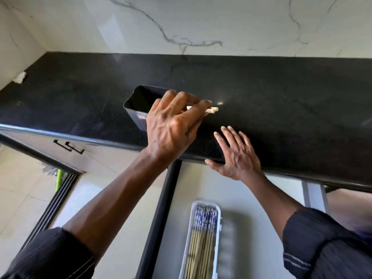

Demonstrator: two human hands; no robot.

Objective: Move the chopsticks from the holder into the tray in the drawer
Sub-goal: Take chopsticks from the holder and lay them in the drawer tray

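Note:
A black rectangular holder [138, 103] stands near the front edge of the black counter. My left hand [173, 127] hovers over its right side, closed around chopsticks [212, 110] whose pale ends stick out past my fingers to the right. My right hand [235, 154] rests flat on the counter's front edge with fingers spread and nothing in it. Below, in the pulled-out drawer [251, 218], lies a narrow white tray [218, 234] holding several chopsticks [203, 234] with blue-and-white tops. The inside of the holder looks dark; its contents cannot be made out.
The black counter [281, 97] runs across the view below a white marble wall. A crumpled white scrap [20, 77] lies at its far left. A closed cabinet with black handles [69, 147] sits to the left of the drawer. A green stick [58, 179] stands on the floor.

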